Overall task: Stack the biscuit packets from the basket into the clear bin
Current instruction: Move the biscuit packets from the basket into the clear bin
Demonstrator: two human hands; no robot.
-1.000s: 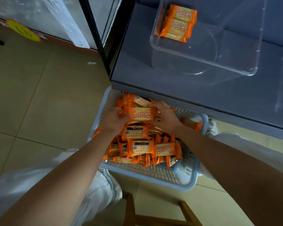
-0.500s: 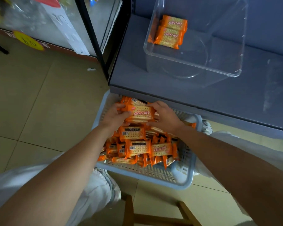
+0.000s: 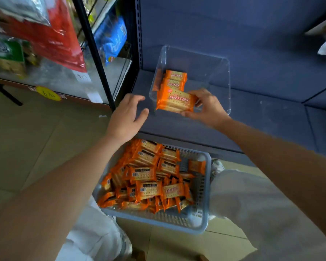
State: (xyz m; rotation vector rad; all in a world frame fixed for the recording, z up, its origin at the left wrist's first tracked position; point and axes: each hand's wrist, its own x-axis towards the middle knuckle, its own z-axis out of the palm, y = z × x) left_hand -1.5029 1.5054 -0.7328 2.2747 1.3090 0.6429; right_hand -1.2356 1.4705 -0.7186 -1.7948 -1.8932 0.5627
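Early going: the right hand (image 3: 207, 108) pinches a small stack of biscuit packets (image 3: 174, 100) over the near left corner of the clear bin (image 3: 229, 81), beside 2 packets (image 3: 175, 78) already lying inside. The left hand (image 3: 126, 117) hovers empty, fingers spread. The basket (image 3: 204, 200) is heaped, so most of the work is left.

— What sort of place is this?
— A shop, a small grocery by the look of it. The blue-grey shelf (image 3: 252, 119) has a slotted steel upright (image 3: 139, 34) at its back corner, the retail kind.
— Anything else?
— The black-framed rack (image 3: 94, 53) beside it carries bagged goods: a red bag (image 3: 58, 40), a blue bag (image 3: 112, 37). A round yellow price sticker (image 3: 48, 93) with handwritten figures sits at its base.
— And the stock?
— A grey plastic basket (image 3: 201, 219) on the tiled floor (image 3: 36, 138) holds dozens of identical orange biscuit packets (image 3: 149, 174), and a clear bin (image 3: 228, 81) on the shelf holds a few more.
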